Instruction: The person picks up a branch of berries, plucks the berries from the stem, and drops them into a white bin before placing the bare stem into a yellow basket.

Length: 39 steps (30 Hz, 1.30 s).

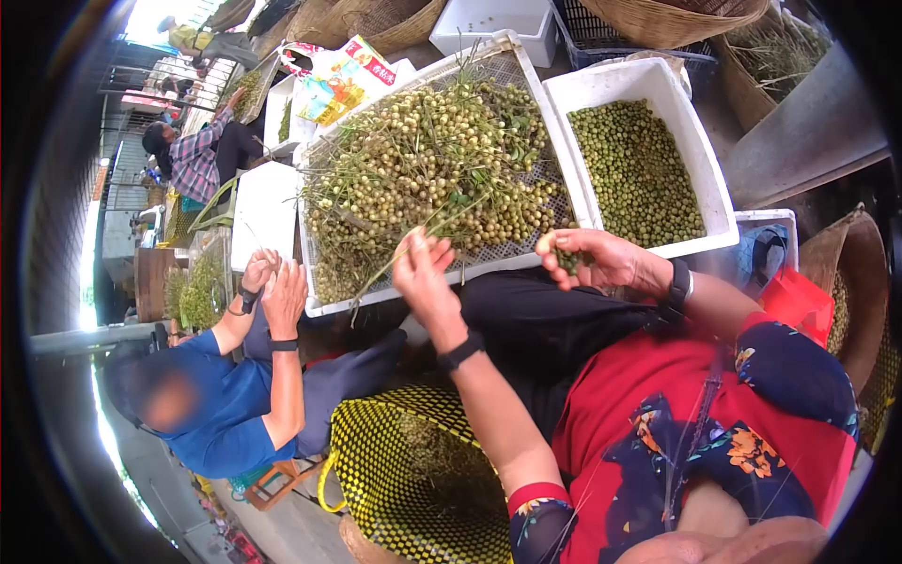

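My left hand [425, 277], with a black wristband, is pinched on a thin green stem [381, 270] that slants across the near edge of a white tray [376, 298]. Curled palm-up just right of it, my right hand [601, 261] holds several small round green fruits [569, 260]. A heap of fruit clusters on stems [423, 169] fills much of the tray beyond my hands. To the right, a white foam box [722, 221] contains loose round green fruits [634, 169].
A yellow-and-black woven basket [376, 470] with stems inside stands below my left arm. At left sits a co-worker in a blue shirt [230, 414], hands near the tray's edge. A printed bag [352, 80] lies behind; wicker baskets [672, 19] stand at the back.
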### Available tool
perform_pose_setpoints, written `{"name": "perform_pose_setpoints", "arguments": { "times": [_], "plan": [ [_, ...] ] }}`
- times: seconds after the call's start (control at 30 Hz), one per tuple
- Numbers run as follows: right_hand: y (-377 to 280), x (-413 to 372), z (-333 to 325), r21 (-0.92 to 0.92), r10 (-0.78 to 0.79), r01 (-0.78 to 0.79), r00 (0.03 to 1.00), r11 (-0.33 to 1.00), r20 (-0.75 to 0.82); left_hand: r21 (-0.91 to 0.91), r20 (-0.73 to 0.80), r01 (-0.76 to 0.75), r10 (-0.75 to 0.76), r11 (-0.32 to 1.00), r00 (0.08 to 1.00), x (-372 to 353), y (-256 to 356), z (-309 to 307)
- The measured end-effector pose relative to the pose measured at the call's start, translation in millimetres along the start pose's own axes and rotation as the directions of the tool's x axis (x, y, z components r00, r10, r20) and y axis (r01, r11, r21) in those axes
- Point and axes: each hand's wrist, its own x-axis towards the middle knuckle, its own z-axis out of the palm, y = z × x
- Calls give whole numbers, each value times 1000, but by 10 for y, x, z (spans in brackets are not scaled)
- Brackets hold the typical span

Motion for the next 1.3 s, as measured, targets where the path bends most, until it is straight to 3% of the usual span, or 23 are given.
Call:
{"name": "perform_pose_setpoints", "arguments": {
  "times": [0.1, 0.17, 0.23, 0.3, 0.33, 0.37, 0.43, 0.5, 0.57, 0.7, 0.77, 0.83, 0.87, 1.0, 1.23, 1.3],
  "plan": [
    [-25, 83, 162, 142, -21, 18, 1000, 990, 19, 261, -168, -74, 120, 963, 978, -207, 114, -402],
    [19, 157, 102, 206, -7, -13, 995, 978, 95, 482, -262, -137, 292, 865, 920, -354, 93, -637],
    [51, 185, 178, 248, 0, -29, 993, 968, 117, 852, -159, -89, 417, 516, 895, -386, -99, -1052],
    [92, 210, 188, 278, 18, -57, 990, 959, 142, 992, -34, -5, 309, 125, 950, -379, -524, -1462],
    [104, 211, 217, 280, 28, -65, 990, 958, 135, 998, -47, 40, 145, 50, 988, -451, -791, -1622],
    [100, 233, 245, 282, 32, -69, 991, 957, 131, 990, -115, 117, -31, 84, 993, -536, -882, -1655],
    [80, 277, 259, 267, 15, -50, 992, 963, 128, 998, 33, -37, 71, 59, 997, -770, -859, -1569],
    [120, 266, 240, 262, 12, -39, 994, 964, 105, 822, 143, -217, 178, 526, 974, -923, -425, -1037],
    [136, 295, 236, 264, 14, -53, 989, 963, 146, 610, 258, -302, 177, 732, 950, -1093, 32, -343],
    [162, 315, 85, 354, 40, -47, 999, 934, 26, 516, 535, -507, 202, 691, 820, -986, 217, 280],
    [46, 216, 66, 295, 7, 17, 997, 955, -80, 475, 565, -494, 177, 728, 806, -904, 207, 506],
    [-83, 102, -7, 356, -99, 62, 991, 932, 86, 407, 680, -638, 249, 653, 689, -819, 139, 696],
    [-131, 48, -50, 358, -119, 86, 990, 930, 73, 458, 721, -726, 264, 514, 641, -798, 128, 759],
    [-336, -141, -119, 287, -121, 164, 980, 944, -160, 400, 766, -795, 311, 456, 563, -697, -74, 1078],
    [-522, -363, -511, 263, -194, 274, 936, 925, -293, 369, 830, -849, 279, 377, 484, -633, -456, 1580],
    [-543, -397, -599, 291, -218, 295, 938, 910, -271, 415, 825, -861, 278, 295, 493, -640, -616, 1701]
  ]
}}
